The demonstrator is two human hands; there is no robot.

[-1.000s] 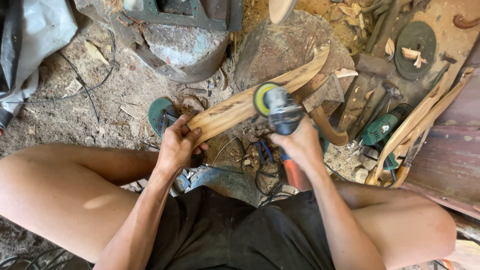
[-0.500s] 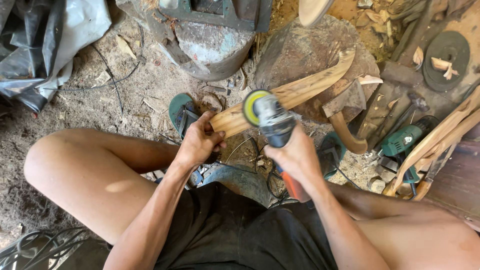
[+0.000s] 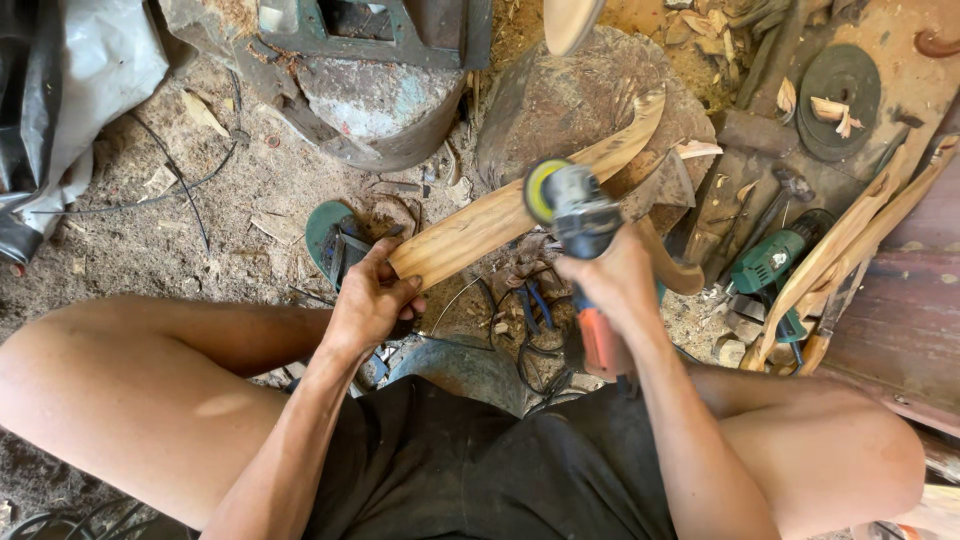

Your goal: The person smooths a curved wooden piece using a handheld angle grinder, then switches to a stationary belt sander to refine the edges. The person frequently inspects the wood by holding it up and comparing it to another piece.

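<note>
My left hand [image 3: 372,300] grips the near end of a long curved piece of pale wood [image 3: 480,222] that slants up to the right, its far end resting on a tree stump [image 3: 590,100]. My right hand [image 3: 615,280] holds an angle grinder [image 3: 580,215] with an orange rear grip. Its yellow-green sanding disc [image 3: 541,190] meets the wood about midway along. I sit on the dirt floor with both bare knees spread.
A grey metal base [image 3: 370,100] stands behind the wood at upper left. A green flip-flop [image 3: 332,238] lies by my left hand. A green power tool [image 3: 768,262], a hammer [image 3: 780,195], more curved wood pieces [image 3: 850,240] and a dark disc [image 3: 840,85] lie at right.
The camera view shifted, so the scene slid right in the frame. The grinder disc stays on the middle of the wood, and both hands keep their grips.
</note>
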